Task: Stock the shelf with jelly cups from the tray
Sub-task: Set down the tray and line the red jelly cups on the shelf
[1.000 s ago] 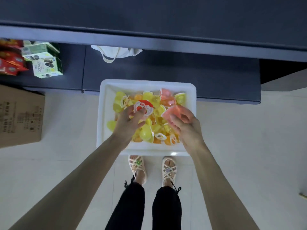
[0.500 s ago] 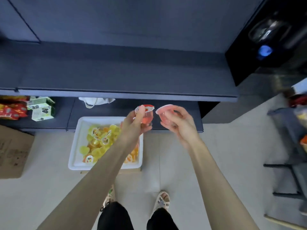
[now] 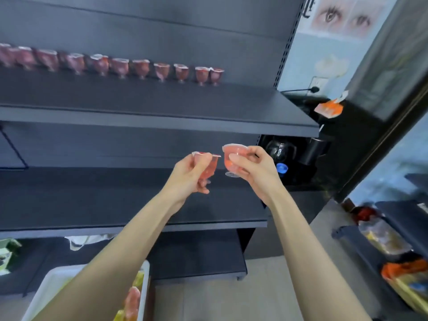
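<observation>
White tray sat low left, more cups inside. Row of red jelly cups stood upright along upper shelf, gap left at its right end. Gripped red jelly cup in left hand and pink jelly cup in right hand, both upright, probably for setting down directly. Found no readable label.

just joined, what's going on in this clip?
A person is stocking a dark shelf unit with jelly cups. The left hand holds a red jelly cup and the right hand holds a pink jelly cup, both raised in front of the middle shelf, neither set down yet. A row of red cups stands on the upper shelf. The white tray with more cups sits below at lower left.
</observation>
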A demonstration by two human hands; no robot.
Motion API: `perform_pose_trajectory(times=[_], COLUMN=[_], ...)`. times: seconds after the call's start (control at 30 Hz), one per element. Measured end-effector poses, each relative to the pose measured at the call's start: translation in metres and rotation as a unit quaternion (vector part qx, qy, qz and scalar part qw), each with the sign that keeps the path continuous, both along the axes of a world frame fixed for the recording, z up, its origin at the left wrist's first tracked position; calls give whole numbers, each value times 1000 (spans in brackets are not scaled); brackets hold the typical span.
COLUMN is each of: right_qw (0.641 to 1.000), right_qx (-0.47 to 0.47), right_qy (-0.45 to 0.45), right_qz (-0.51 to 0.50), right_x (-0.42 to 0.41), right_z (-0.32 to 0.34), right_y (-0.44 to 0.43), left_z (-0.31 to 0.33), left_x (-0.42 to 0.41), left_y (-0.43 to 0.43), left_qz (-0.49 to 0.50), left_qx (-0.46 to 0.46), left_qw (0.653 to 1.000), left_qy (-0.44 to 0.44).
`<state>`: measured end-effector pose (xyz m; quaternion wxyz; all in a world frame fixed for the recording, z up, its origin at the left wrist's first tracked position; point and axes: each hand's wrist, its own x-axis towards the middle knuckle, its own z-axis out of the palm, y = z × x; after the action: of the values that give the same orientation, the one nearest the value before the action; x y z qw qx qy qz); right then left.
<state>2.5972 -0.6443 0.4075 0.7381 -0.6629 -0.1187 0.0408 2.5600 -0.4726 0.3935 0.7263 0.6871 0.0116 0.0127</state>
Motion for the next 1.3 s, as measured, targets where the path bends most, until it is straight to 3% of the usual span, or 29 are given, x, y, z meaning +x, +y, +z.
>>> perform_pose_trajectory(times=[0.3, 0.5, 0.67, 0.93, 1.3], right_qw=[993, 977, 963, 928, 887], right_qx=[-55, -129, -199, -323, -417], right_qy=[-103, -140, -129, -154, -193], right_qz=[-34, -92, -125, -107, -56], right_x=[139, 241, 318, 403, 479], right_z=[72, 92, 92, 93, 78], right_y=[-23, -29, -36, -38, -41], left_z=[72, 96, 99, 101, 81], left_x=[150, 262, 341, 417, 466], left_y=[-8, -3, -3, -17, -34], left_qz=[-24, 0, 15, 49, 85], left_qx=[13, 112, 183, 372, 486], left_qw=[995, 982, 972, 910, 846], left_qy=[-99, -153, -144, -176, -200])
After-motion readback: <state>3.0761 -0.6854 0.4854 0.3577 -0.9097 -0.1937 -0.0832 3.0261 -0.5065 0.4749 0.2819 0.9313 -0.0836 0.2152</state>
